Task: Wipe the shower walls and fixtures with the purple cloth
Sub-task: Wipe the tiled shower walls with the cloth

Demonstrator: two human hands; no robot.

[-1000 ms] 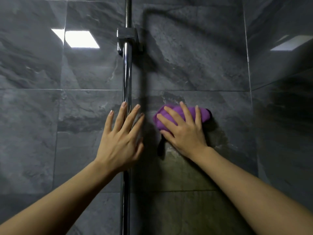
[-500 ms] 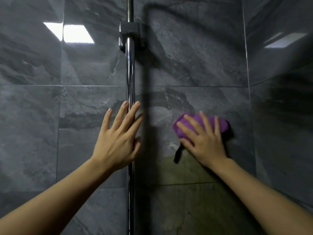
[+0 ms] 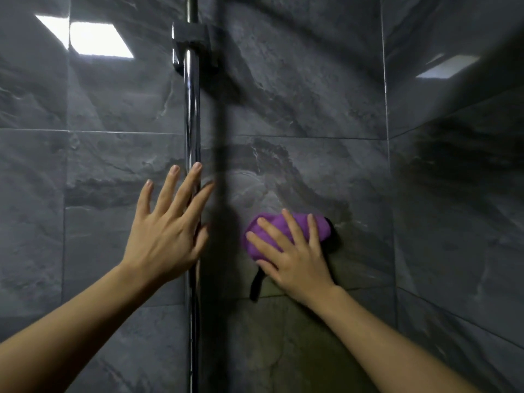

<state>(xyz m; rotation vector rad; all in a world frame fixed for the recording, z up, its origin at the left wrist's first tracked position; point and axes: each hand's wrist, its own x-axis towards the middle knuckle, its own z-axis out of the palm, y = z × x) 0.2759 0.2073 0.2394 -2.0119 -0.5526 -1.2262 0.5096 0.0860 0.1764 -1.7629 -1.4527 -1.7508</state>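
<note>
A bunched purple cloth is pressed flat against the dark grey tiled back wall under my right hand, whose fingers spread over it. A dark strip hangs below the cloth. My left hand is open with fingers apart, resting against the vertical chrome shower rail and the wall to its left. The rail's bracket sits near the top of the view.
The side wall meets the back wall in a corner just right of the cloth. Ceiling lights reflect in the glossy tiles at upper left and upper right. The rail runs from top to bottom through the middle.
My right hand has slid the cloth rightward and down along the wall, then back left a little. My left hand stays on the rail.
</note>
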